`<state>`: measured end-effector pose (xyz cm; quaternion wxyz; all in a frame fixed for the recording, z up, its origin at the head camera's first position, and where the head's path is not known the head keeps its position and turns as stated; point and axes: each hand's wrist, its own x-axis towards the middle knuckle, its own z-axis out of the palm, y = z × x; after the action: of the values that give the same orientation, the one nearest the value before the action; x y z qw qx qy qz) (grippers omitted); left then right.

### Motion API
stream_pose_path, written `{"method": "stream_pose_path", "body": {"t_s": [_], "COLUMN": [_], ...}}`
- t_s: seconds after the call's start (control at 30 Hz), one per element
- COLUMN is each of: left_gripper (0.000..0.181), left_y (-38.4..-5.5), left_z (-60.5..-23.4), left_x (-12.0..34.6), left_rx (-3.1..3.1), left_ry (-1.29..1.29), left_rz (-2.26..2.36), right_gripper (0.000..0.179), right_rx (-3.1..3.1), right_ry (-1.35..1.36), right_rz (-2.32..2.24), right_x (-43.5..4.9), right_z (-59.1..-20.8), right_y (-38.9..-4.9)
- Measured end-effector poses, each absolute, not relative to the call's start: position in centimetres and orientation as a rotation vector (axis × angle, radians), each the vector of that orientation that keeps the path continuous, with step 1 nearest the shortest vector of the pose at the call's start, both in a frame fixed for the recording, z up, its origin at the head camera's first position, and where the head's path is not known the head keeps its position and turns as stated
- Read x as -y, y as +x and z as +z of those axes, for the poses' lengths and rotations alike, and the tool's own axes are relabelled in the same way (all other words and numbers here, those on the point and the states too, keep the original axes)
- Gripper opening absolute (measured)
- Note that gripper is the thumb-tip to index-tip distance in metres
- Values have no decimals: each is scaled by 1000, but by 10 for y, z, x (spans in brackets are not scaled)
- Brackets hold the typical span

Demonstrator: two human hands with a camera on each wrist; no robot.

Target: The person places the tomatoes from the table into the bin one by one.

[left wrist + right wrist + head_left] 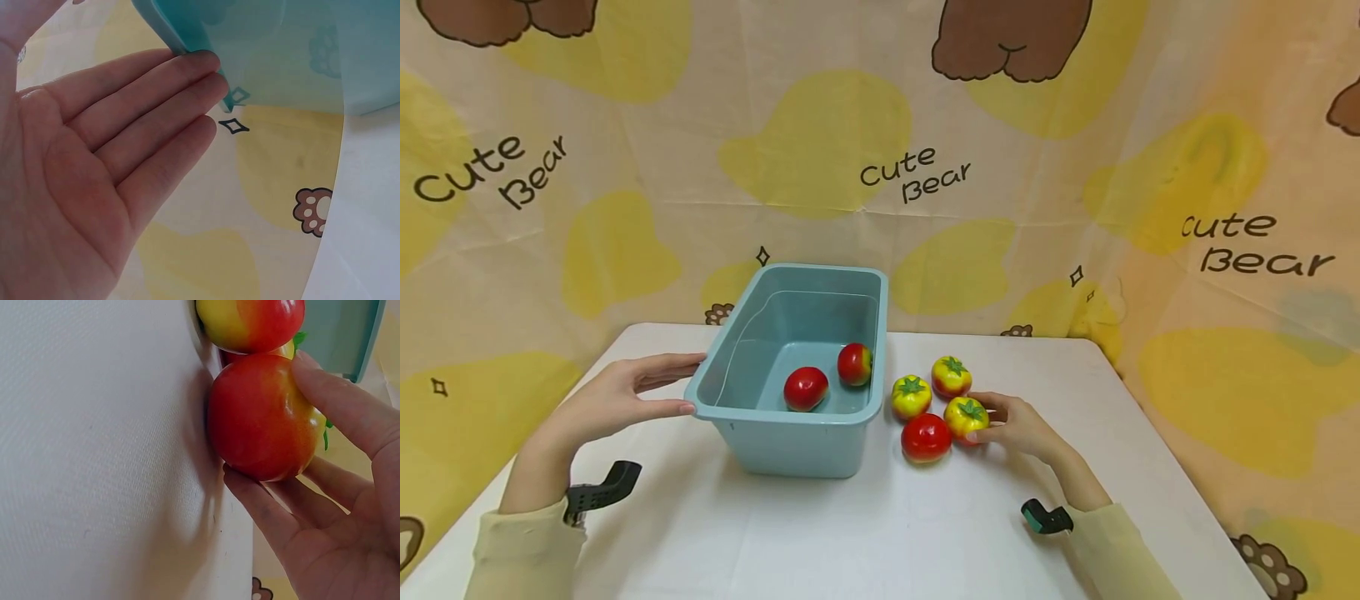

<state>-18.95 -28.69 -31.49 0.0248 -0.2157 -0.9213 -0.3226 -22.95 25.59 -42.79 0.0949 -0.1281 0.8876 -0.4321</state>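
My right hand pinches a red-and-yellow toy tomato on the white table, thumb on one side and fingers on the other. In the right wrist view the same tomato shows its red underside. Close around it lie a red tomato and two yellow-topped tomatoes with green leaf tops. A blue-grey plastic bin stands left of them. Inside are a red tomato and another tomato. My left hand rests against the bin's left rim, its fingers nearly straight.
The white table runs back to a hanging cloth printed with yellow patches and "Cute Bear". More cloth hangs along the left and right sides. A black strap mount sits on the left wrist, another mount on the right.
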Motion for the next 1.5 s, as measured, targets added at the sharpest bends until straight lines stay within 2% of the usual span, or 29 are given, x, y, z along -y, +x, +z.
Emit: {"method": "stream_pose_path", "body": {"t_s": [1.5], "left_gripper": [61], "left_y": [-191], "left_z": [-309], "left_x": [287], "left_rx": [2887], "left_ry": [-692], "left_rz": [-983], "right_gripper": [63], "right_rx": [-2675], "right_ry": [-369], "right_rz": [-1263], "right_x": [-264], "right_z": [-421], "right_y": [-226]}}
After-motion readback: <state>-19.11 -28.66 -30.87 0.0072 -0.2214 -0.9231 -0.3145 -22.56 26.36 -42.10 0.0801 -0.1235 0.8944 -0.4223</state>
